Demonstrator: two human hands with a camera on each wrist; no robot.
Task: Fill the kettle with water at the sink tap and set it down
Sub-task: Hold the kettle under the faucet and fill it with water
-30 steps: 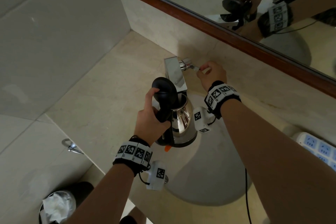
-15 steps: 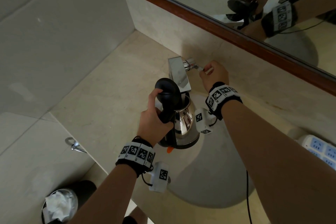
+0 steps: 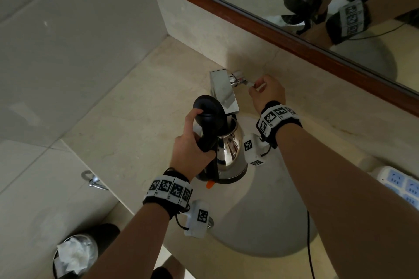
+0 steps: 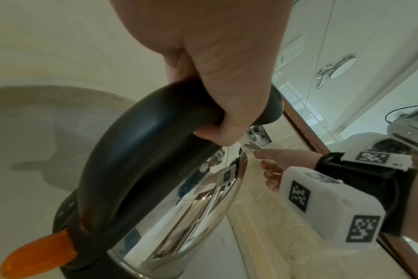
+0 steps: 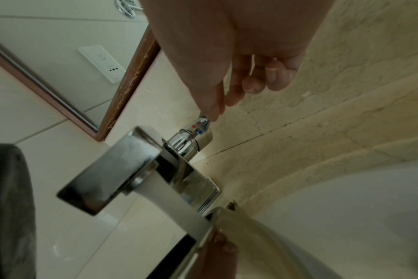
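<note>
Kettle point(image 3: 229, 149) held under tap point(image 3: 223, 90) over sink point(image 3: 267, 222), lid open. Left hand point(image 3: 192, 154) wrapped round black handle — best hold; steel body slick, likely gets heavier as it fills. Right hand point(image 3: 267, 93) pinches tap lever point(image 5: 203, 119).

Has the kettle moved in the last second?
No. The kettle stays under the tap spout, in line with it as before; the left hand grips its handle and the right hand pinches the tap lever.
</note>
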